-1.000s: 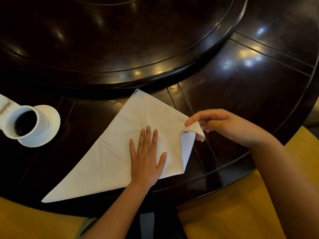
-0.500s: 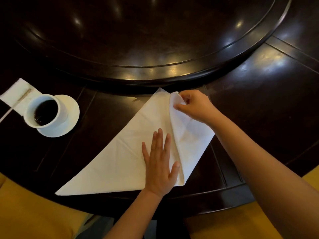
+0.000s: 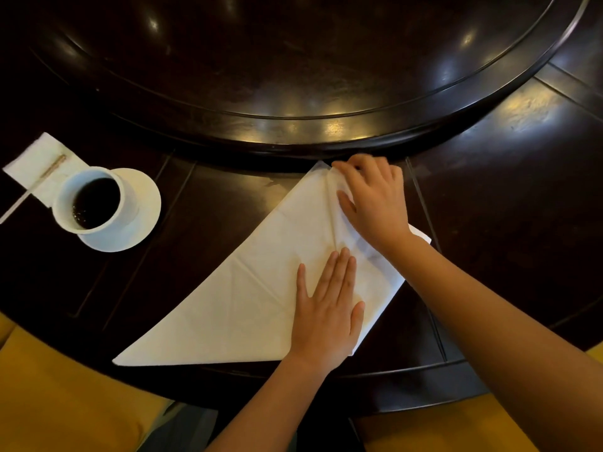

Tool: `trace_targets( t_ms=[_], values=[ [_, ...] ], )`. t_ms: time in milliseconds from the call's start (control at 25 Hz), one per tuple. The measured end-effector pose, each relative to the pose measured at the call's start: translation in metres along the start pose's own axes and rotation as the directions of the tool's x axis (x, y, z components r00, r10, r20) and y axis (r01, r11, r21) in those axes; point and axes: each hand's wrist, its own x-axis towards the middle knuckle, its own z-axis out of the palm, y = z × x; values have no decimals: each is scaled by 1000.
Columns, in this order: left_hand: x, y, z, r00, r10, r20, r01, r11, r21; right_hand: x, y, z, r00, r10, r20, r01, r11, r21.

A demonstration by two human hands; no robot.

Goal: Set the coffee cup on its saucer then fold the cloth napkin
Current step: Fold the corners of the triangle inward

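Fingers (image 3: pixel 339 272) of our left hand (image 3: pixel 328 308) lie flat and spread on the napkin (image 3: pixel 248 298), gripping nothing and only pinning the cloth to the table (image 3: pixel 522 190). Our right hand (image 3: pixel 375 200) rests curled on the top point of the napkin, near the raised round centre of the table (image 3: pixel 293 60). Its fingers seem to press the folded-over right corner down there, though we cannot tell whether they pinch the cloth or only push on it, since the hand hides the tip.

We judge the first half of the task done: the cup (image 3: pixel 93 202), filled with dark coffee, stands on its saucer (image 3: pixel 143 203) at the left of the table, well apart from the napkin. Behind it lie a small white paper (image 3: pixel 39 161) and a thin stick (image 3: pixel 19 207), which play no part here.

We take the folding to be under way. The napkin lies in front of us as a large triangle, its long edge along the near rim of the table. Its right corner is turned up toward the top point, with a crease running down between our two hands. The left corner lies flat and unfolded, so we reckon the matching fold on that side, and any smoothing of creases, is what remains.
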Motion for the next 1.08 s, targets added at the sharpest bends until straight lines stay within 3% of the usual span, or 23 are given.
trace_targets(
  t_ms=[40,120,200,280,480,760,840,960,1080],
  values=[
    [0,0,0,1000,-7,8,7,1000,7,-7,3,2,992,-126,28,127,992,-20],
    [1,1,0,1000,-23,19,22,999,27,-17,10,9,938,-250,241,261,965,-18],
    [2,2,1,999,-34,34,32,998,58,-19,15,13,889,-226,399,244,970,6],
    [0,2,1,998,-34,53,29,997,77,-14,17,17,876,-202,437,233,972,-18],
    [-29,5,3,997,50,64,-52,998,26,-6,16,18,882,-184,435,227,973,-48],
    [-42,-3,-3,987,134,88,-136,991,15,7,-19,24,919,192,343,-102,959,-263],
    [-42,-2,-3,990,109,92,-110,994,8,-1,-20,17,937,161,309,-99,973,-209],
    [-40,0,-3,993,62,99,-62,998,2,-59,-16,-9,973,15,232,-20,1000,18],
    [-40,0,-2,994,44,99,-45,999,9,-137,-9,-22,943,-77,324,102,993,-59]
  ],
)
